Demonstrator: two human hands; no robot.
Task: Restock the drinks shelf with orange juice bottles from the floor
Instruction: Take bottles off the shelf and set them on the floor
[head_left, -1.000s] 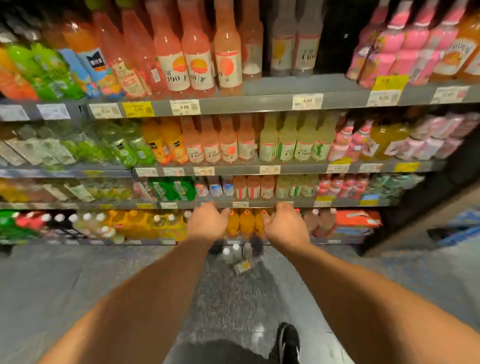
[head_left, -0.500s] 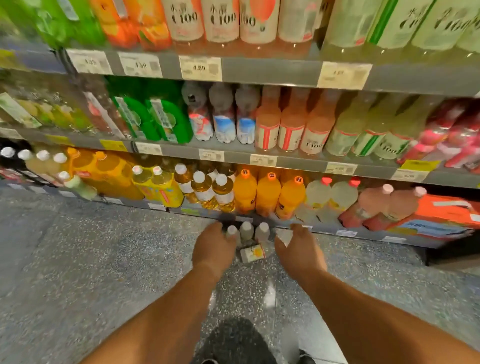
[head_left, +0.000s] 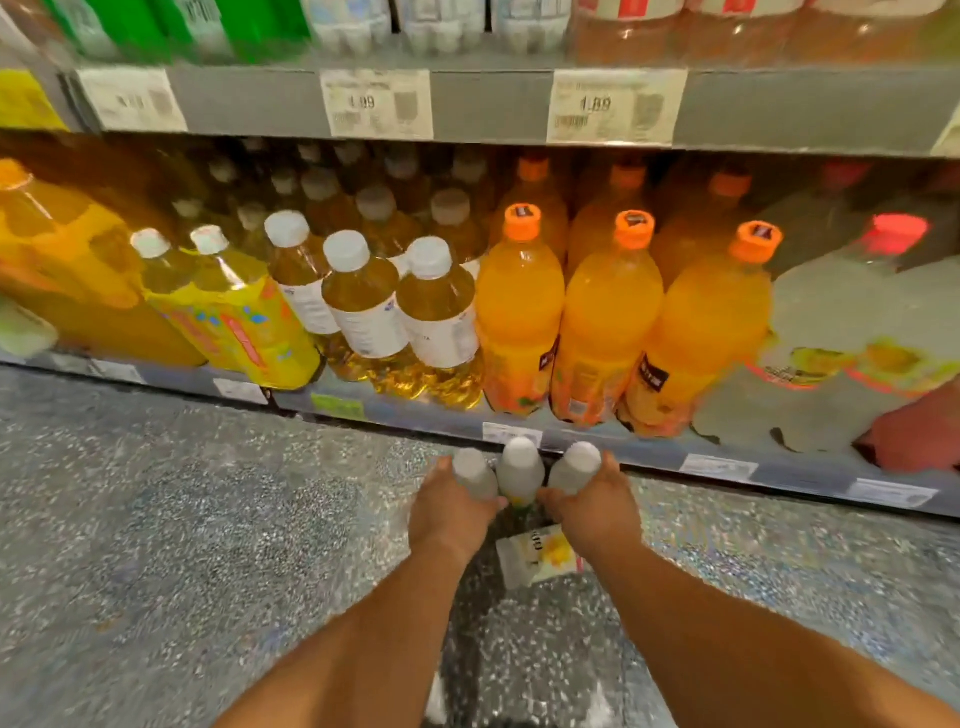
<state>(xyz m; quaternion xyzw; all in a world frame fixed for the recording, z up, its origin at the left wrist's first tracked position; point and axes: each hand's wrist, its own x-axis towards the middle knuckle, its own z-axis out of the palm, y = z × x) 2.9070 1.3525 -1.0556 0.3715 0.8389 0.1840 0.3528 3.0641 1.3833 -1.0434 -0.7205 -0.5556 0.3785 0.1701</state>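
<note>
1. Orange juice bottles (head_left: 521, 475), three small plastic ones with pale rounded caps, stand upright in a tight row on the floor just in front of the bottom shelf, long axes vertical, directly between the two hands.
2. Left hand (head_left: 451, 512) curls round the left bottle of the row and right hand (head_left: 593, 506) curls round the right bottle; the middle bottle sits pressed between them. Both hands are equally near, so I judge a two-handed squeeze and lift of the whole row.
3. Beside the bottles' base lies a small white and yellow carton or label (head_left: 540, 553); blur keeps me from telling which.
4. Underfoot is speckled grey terrazzo floor (head_left: 208, 519), hard and smooth.
5. Up and forward runs the grey metal bottom shelf (head_left: 717, 465) with paper price tags on its lip.
6. On it stand large orange soda-style bottles with orange caps (head_left: 608, 322), glossy and bulbous, and amber tea bottles with white caps (head_left: 363, 306) to their left.
7. Smooth plastic may slip, I reckon, if the squeeze is loose.
</note>
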